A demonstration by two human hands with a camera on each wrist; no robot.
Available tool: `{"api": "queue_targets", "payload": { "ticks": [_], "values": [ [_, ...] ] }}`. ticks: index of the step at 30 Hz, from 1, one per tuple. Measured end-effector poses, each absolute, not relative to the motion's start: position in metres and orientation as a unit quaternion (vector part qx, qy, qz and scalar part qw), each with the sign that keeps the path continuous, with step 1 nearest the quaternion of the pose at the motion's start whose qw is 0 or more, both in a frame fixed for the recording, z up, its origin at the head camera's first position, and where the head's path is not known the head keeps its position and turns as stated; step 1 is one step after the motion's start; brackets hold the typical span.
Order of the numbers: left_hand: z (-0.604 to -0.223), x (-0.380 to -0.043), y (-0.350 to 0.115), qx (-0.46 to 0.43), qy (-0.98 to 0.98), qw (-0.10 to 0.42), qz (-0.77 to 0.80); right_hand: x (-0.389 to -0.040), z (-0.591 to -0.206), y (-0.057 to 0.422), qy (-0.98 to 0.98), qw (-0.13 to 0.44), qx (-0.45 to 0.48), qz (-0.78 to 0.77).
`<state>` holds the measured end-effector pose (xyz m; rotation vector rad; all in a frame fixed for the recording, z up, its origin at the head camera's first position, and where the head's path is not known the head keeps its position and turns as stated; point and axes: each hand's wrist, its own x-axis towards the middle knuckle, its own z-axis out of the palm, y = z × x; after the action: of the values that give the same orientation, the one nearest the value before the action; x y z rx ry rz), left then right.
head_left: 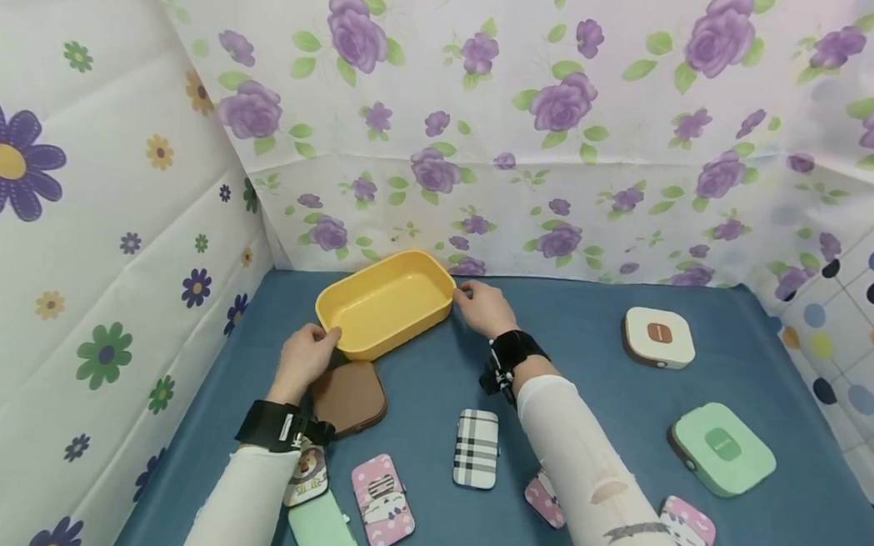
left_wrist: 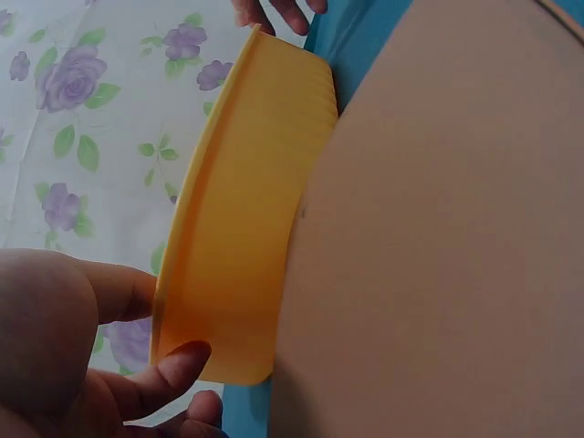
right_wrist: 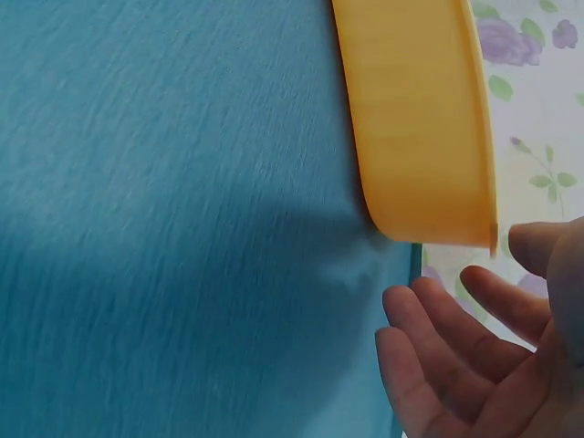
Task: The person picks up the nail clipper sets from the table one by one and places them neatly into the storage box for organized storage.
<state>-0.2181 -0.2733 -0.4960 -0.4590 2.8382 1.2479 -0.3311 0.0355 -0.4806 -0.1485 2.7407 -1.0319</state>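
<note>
A yellow plastic basket with an open top sits near the back edge of the blue surface, in front of the flowered sheet. My left hand pinches its near left corner, thumb at the rim and a finger against the outer wall, as the left wrist view shows. At the opposite end, my right hand is beside the rim. Its fingers are spread below the thumb, with nothing between them. A brown rounded case lies just below the left hand and fills much of the left wrist view.
Nearer me lie a lion-print case, a mint case, a pink case and a plaid case. Partly behind my right arm is another pink case. To the right are a cream case and a green case.
</note>
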Motion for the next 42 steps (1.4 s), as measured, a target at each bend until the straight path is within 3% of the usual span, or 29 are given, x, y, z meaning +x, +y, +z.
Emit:
{"api": "queue_targets", "payload": {
  "ticks": [12,20,35,42],
  "values": [
    [-0.504,-0.220,-0.265,-0.131,0.904,-0.004,0.406,-0.331,-0.484,0.032,0.933,0.085,-0.020,-0.350],
    [-0.503,-0.220,-0.263,-0.131,0.905,0.000,0.404,-0.328,-0.484,0.043,0.927,0.105,-0.023,-0.360],
    [-0.490,-0.227,-0.237,-0.112,0.921,0.014,0.374,-0.318,-0.483,0.100,0.914,0.157,-0.050,-0.372],
    [-0.483,-0.229,-0.208,-0.090,0.921,0.030,0.379,-0.301,-0.479,0.133,0.918,0.153,-0.057,-0.361]
  ]
}}
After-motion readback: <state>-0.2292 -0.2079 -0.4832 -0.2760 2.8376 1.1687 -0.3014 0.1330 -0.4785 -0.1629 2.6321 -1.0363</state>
